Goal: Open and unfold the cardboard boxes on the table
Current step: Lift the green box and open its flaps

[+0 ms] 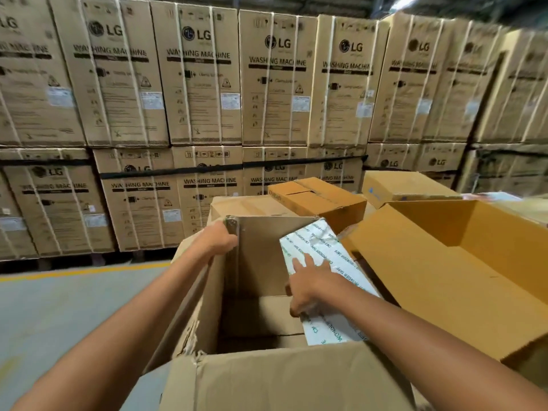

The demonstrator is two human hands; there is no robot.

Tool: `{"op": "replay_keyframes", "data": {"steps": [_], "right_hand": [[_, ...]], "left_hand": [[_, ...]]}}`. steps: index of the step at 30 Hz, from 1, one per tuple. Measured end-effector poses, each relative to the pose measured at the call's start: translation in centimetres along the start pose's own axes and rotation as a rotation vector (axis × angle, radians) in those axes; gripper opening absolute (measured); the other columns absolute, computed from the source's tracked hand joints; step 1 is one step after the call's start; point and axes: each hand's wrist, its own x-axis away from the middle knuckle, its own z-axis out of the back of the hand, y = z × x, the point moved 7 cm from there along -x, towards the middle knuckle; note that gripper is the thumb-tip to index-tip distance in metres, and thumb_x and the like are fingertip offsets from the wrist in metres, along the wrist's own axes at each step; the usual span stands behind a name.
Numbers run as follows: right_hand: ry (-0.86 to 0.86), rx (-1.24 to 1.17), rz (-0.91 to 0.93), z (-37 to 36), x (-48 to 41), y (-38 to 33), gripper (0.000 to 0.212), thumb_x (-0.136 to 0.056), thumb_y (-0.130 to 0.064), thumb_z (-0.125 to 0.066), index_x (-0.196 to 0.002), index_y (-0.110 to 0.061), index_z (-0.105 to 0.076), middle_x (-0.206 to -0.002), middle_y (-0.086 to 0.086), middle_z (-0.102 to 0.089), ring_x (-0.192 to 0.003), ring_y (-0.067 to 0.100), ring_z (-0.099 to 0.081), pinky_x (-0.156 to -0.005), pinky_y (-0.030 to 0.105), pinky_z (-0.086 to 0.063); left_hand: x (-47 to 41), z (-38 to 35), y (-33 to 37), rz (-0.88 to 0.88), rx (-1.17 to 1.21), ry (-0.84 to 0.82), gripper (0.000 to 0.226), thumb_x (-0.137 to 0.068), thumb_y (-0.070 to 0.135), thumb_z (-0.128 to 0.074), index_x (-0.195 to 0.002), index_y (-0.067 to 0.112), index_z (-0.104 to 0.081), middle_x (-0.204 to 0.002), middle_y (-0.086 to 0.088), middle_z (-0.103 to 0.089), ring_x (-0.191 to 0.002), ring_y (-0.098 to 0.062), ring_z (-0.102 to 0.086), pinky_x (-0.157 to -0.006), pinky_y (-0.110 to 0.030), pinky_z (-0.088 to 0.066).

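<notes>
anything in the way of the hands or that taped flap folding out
Nothing between hands and box: left hand grips its far corner, right hand rests on the taped flap. The orange box close on the right may block that flap.

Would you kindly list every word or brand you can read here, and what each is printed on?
"LG": tall brown strapped cartons stacked behind.
"WASHING MACHINE": the same cartons, under the logo.
"WONDER TAPE": repeated on the white taped flap of the open brown cardboard box.
Too blurred: the cartons' white stickers and small print, and the print on the orange-brown box.
</notes>
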Motion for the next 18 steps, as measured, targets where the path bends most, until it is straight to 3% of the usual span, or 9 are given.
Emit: {"op": "replay_keyframes", "data": {"steps": [3, 5, 7, 11, 12, 15, 18], "right_hand": [[0.112, -0.106, 0.032, 2.7, 1.3, 0.5, 0.051, -0.082, -0.042, -0.064, -0.131, -0.028, -0.06, -0.157, 0.01, -0.026, -0.145, 0.039, -0.021, -0.106, 0.057, -0.036], [0.235, -0.213, 0.052, 5.4, 2.3, 1.3, 0.043, -0.081, -0.039, -0.062, -0.122, -0.026, -0.065, -0.14, 0.008, -0.049, -0.126, 0.033, -0.047, -0.091, 0.043, -0.049], [0.321, -0.297, 0.043, 8.1, 3.4, 2.5, 0.033, -0.082, -0.033, -0.061, -0.112, -0.023, -0.069, -0.12, 0.005, -0.066, -0.104, 0.025, -0.061, -0.082, 0.038, -0.055], [0.439, -0.252, -0.121, 12.9, 5.8, 6.6, 0.02, -0.088, -0.012, -0.053, -0.106, -0.016, -0.063, -0.092, 0.003, -0.066, -0.076, 0.019, -0.059, -0.064, 0.031, -0.049], [0.466, -0.209, -0.167, 13.8, 6.6, 7.8, 0.021, -0.091, -0.01, -0.05, -0.107, -0.018, -0.06, -0.094, 0.005, -0.065, -0.074, 0.02, -0.056, -0.065, 0.033, -0.049], [0.444, -0.153, -0.299, 14.2, 8.0, 12.3, 0.055, -0.087, 0.003, -0.045, -0.136, -0.017, -0.058, -0.119, 0.013, -0.065, -0.081, 0.028, -0.064, -0.065, 0.037, -0.059], [0.298, -0.101, -0.338, 12.5, 8.0, 16.1, 0.05, -0.084, 0.003, -0.05, -0.129, -0.012, -0.064, -0.118, 0.014, -0.067, -0.091, 0.03, -0.069, -0.076, 0.041, -0.062]], "left_hand": [[-1.1, -1.1, 0.4, -0.023, -0.108, 0.031, 0.053, -0.085, 0.015, -0.062, -0.135, 0.005, -0.049, -0.129, -0.016, -0.058, -0.119, -0.03, -0.057, -0.096, -0.036, -0.052], [-1.3, -2.1, -0.1, -0.003, -0.179, 0.015, 0.072, -0.084, 0.019, -0.064, -0.147, 0.008, -0.033, -0.14, -0.018, -0.048, -0.126, -0.033, -0.052, -0.102, -0.042, -0.049], [-1.5, -2.7, -0.5, 0.005, -0.256, -0.007, 0.085, -0.086, 0.022, -0.063, -0.154, 0.008, -0.015, -0.151, -0.02, -0.035, -0.135, -0.036, -0.043, -0.107, -0.045, -0.042], [-2.1, -2.8, -1.5, -0.004, -0.266, -0.017, 0.084, -0.088, 0.029, -0.058, -0.156, 0.012, -0.013, -0.152, -0.022, -0.033, -0.135, -0.037, -0.042, -0.109, -0.048, -0.041], [-2.1, -2.7, -1.6, -0.005, -0.255, -0.021, 0.085, -0.087, 0.031, -0.058, -0.156, 0.013, -0.012, -0.152, -0.022, -0.032, -0.135, -0.038, -0.042, -0.109, -0.049, -0.041], [-1.9, -2.6, -1.6, -0.023, -0.194, -0.017, 0.088, -0.086, 0.031, -0.059, -0.156, 0.011, -0.01, -0.152, -0.023, -0.033, -0.134, -0.038, -0.043, -0.108, -0.048, -0.042], [-1.8, -2.4, -1.5, -0.05, -0.185, 0.021, 0.084, -0.084, 0.031, -0.057, -0.154, 0.012, -0.016, -0.147, -0.019, -0.044, -0.127, -0.036, -0.051, -0.102, -0.048, -0.048]]}}
